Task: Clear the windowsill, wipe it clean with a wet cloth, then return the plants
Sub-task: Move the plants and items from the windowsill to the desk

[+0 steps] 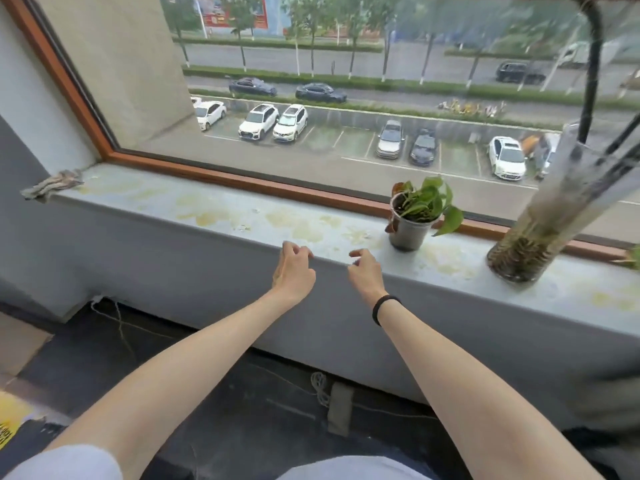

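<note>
A long grey windowsill (214, 209) with yellowish stains runs below the window. A small leafy plant in a clear plastic cup (410, 226) stands on it right of centre. Further right stands a tall glass vase (540, 220) holding dark stems and roots. A crumpled grey cloth (52, 183) lies at the sill's far left end. My left hand (292, 270) and my right hand (365, 271) hover at the sill's front edge, fingers loosely curled, holding nothing. The right hand is a short way left of the cup plant.
A wooden window frame (242, 180) borders the sill's back edge. A few green leaves (633, 258) show at the far right. On the dark floor below lie white cords (320, 384) and a yellow object (10, 424) at the left.
</note>
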Action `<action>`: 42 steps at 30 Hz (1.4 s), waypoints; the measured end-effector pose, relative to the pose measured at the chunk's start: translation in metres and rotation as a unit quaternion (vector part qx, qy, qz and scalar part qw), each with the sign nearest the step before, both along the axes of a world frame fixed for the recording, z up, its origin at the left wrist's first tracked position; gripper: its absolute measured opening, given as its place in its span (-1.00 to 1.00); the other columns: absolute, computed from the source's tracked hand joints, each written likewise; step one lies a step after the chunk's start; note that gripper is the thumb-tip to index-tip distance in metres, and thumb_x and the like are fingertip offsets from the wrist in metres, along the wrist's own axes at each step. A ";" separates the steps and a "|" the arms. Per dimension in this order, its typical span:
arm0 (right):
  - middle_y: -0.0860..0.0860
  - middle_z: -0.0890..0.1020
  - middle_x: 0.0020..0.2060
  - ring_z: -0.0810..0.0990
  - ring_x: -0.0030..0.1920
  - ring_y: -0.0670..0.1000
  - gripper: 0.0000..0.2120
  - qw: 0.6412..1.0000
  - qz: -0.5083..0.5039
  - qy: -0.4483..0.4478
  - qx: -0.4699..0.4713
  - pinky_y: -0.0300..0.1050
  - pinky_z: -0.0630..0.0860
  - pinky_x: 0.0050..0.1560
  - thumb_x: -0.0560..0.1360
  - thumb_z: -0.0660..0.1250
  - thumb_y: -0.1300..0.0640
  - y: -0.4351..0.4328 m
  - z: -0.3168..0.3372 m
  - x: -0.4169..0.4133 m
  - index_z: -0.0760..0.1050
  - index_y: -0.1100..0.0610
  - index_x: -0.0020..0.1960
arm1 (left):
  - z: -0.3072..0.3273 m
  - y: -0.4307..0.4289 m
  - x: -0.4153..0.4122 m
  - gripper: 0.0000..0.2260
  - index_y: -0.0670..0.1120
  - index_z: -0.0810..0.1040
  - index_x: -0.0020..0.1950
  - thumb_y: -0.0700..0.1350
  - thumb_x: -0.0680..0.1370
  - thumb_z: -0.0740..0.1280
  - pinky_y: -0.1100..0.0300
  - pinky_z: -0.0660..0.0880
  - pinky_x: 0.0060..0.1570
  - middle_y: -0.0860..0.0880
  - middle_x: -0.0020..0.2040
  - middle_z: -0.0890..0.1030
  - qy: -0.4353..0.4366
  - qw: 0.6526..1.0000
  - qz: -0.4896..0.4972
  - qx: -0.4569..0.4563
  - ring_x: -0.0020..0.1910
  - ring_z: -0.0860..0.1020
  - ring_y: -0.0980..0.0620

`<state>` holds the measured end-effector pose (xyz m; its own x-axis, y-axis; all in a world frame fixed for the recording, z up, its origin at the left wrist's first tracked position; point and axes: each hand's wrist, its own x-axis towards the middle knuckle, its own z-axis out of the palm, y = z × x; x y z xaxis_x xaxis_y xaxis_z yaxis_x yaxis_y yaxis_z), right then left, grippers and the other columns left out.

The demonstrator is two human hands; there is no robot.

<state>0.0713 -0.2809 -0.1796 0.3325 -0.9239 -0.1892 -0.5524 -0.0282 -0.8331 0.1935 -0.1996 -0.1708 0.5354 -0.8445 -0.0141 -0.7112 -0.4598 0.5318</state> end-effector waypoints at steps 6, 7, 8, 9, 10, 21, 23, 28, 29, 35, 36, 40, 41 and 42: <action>0.09 0.48 -0.01 0.45 -0.05 0.06 -0.67 0.993 -0.104 -0.040 0.024 -0.18 0.35 -0.13 0.52 0.11 0.32 -0.044 0.009 -0.038 0.43 0.21 0.24 | 0.008 -0.049 -0.039 -0.72 -0.13 0.44 0.18 -0.30 0.50 0.18 0.06 0.42 -0.04 -0.07 0.23 0.26 0.002 0.998 -0.066 -0.001 0.17 0.36 -0.06; 0.09 0.50 0.02 0.46 -0.03 0.06 -0.70 0.991 -0.121 -0.049 0.028 -0.16 0.38 -0.11 0.52 0.11 0.31 -0.049 0.012 -0.041 0.44 0.21 0.22 | 0.009 -0.055 -0.040 -0.72 -0.13 0.44 0.18 -0.30 0.49 0.18 0.04 0.44 -0.03 -0.07 0.23 0.26 0.004 0.997 -0.078 -0.002 0.18 0.36 -0.05; 0.08 0.52 0.04 0.48 0.00 0.07 -0.73 0.989 -0.135 -0.058 0.032 -0.12 0.44 -0.06 0.53 0.13 0.28 -0.054 0.015 -0.042 0.46 0.20 0.19 | 0.010 -0.062 -0.041 -0.71 -0.13 0.44 0.19 -0.30 0.48 0.18 0.02 0.46 -0.02 -0.07 0.24 0.26 0.004 0.996 -0.092 -0.003 0.19 0.36 -0.05; 0.09 0.54 0.06 0.51 0.02 0.09 -0.75 0.986 -0.146 -0.067 0.040 -0.05 0.50 0.02 0.53 0.14 0.25 -0.062 0.018 -0.043 0.47 0.19 0.17 | 0.013 -0.072 -0.041 -0.69 -0.14 0.44 0.20 -0.31 0.48 0.18 0.03 0.47 -0.03 -0.08 0.24 0.26 0.001 0.994 -0.112 -0.006 0.19 0.36 -0.05; 0.10 0.56 0.06 0.52 0.02 0.10 -0.76 0.983 -0.157 -0.076 0.055 0.01 0.53 0.07 0.53 0.16 0.23 -0.068 0.019 -0.043 0.48 0.19 0.16 | 0.016 -0.080 -0.040 -0.68 -0.14 0.44 0.21 -0.32 0.47 0.18 0.05 0.46 -0.06 -0.08 0.25 0.26 -0.001 0.992 -0.128 -0.007 0.18 0.37 -0.05; 0.15 0.56 0.04 0.58 0.07 0.20 -0.82 0.909 -0.304 -0.217 0.183 0.04 0.58 -0.03 0.57 0.23 0.08 -0.124 0.026 -0.047 0.47 0.19 0.02 | 0.030 -0.176 -0.023 -0.68 -0.16 0.41 0.23 -0.31 0.49 0.15 0.00 0.45 0.13 -0.13 0.20 0.27 0.025 0.978 -0.207 0.020 0.16 0.38 -0.13; 0.15 0.55 -0.02 0.56 -0.01 0.17 -0.86 0.902 -0.337 -0.208 0.171 0.05 0.57 0.04 0.55 0.24 0.11 -0.130 0.026 -0.045 0.45 0.17 -0.13 | 0.028 -0.184 -0.021 -0.67 -0.17 0.38 0.26 -0.30 0.50 0.15 0.01 0.43 0.15 -0.14 0.22 0.27 0.027 0.973 -0.223 0.046 0.16 0.41 -0.15; 0.14 0.52 0.03 0.52 0.01 0.15 -0.79 0.873 -0.369 -0.270 0.172 0.04 0.60 -0.17 0.54 0.22 0.21 -0.141 0.037 -0.047 0.47 0.24 0.14 | 0.025 -0.195 -0.021 -0.61 -0.16 0.32 0.35 -0.27 0.51 0.14 -0.01 0.47 0.13 -0.15 0.29 0.26 0.039 0.963 -0.257 0.076 0.14 0.46 -0.17; 0.15 0.54 0.04 0.54 0.02 0.16 -0.80 0.870 -0.368 -0.280 0.172 0.04 0.61 -0.17 0.54 0.23 0.22 -0.143 0.040 -0.047 0.48 0.25 0.13 | 0.025 -0.196 -0.021 -0.61 -0.16 0.31 0.34 -0.27 0.50 0.15 -0.04 0.48 0.12 -0.15 0.29 0.26 0.040 0.961 -0.262 0.078 0.12 0.48 -0.17; 0.17 0.61 -0.01 0.59 0.02 0.21 -0.90 0.889 -0.350 -0.264 0.135 0.17 0.60 -0.01 0.46 0.32 0.14 -0.152 0.062 -0.038 0.50 0.18 -0.11 | 0.035 -0.195 -0.032 -0.65 -0.19 0.30 0.29 -0.27 0.51 0.16 -0.02 0.42 0.15 -0.19 0.22 0.31 0.040 0.967 -0.249 0.045 0.18 0.41 -0.21; 0.16 0.62 -0.04 0.60 0.01 0.22 -0.90 0.895 -0.341 -0.256 0.131 0.18 0.59 0.02 0.45 0.32 0.14 -0.152 0.066 -0.036 0.48 0.17 -0.19 | 0.038 -0.193 -0.033 -0.64 -0.19 0.29 0.30 -0.28 0.51 0.17 -0.01 0.40 0.16 -0.19 0.22 0.33 0.044 0.969 -0.242 0.031 0.18 0.41 -0.21; 0.11 0.57 -0.23 0.60 0.00 0.23 -0.86 0.910 -0.306 -0.252 0.123 0.19 0.57 0.05 0.45 0.31 0.14 -0.138 0.080 -0.031 0.45 0.14 -0.27 | 0.051 -0.177 -0.033 -0.63 -0.15 0.34 0.32 -0.30 0.51 0.14 0.08 0.37 0.13 -0.17 0.17 0.40 0.097 0.974 -0.197 -0.048 0.15 0.42 -0.14; 0.10 0.56 -0.26 0.60 0.00 0.23 -0.85 0.913 -0.295 -0.254 0.121 0.20 0.57 0.05 0.46 0.31 0.14 -0.133 0.083 -0.029 0.45 0.15 -0.27 | 0.055 -0.171 -0.031 -0.65 -0.16 0.38 0.29 -0.30 0.51 0.13 0.11 0.36 0.09 -0.16 0.15 0.44 0.117 0.974 -0.177 -0.073 0.12 0.43 -0.12; 0.10 0.56 -0.28 0.61 -0.01 0.23 -0.84 0.916 -0.284 -0.256 0.122 0.20 0.57 0.05 0.47 0.31 0.15 -0.127 0.085 -0.026 0.45 0.15 -0.27 | 0.058 -0.164 -0.030 -0.67 -0.17 0.41 0.27 -0.31 0.52 0.12 0.12 0.37 0.07 -0.16 0.14 0.48 0.140 0.973 -0.156 -0.096 0.11 0.44 -0.11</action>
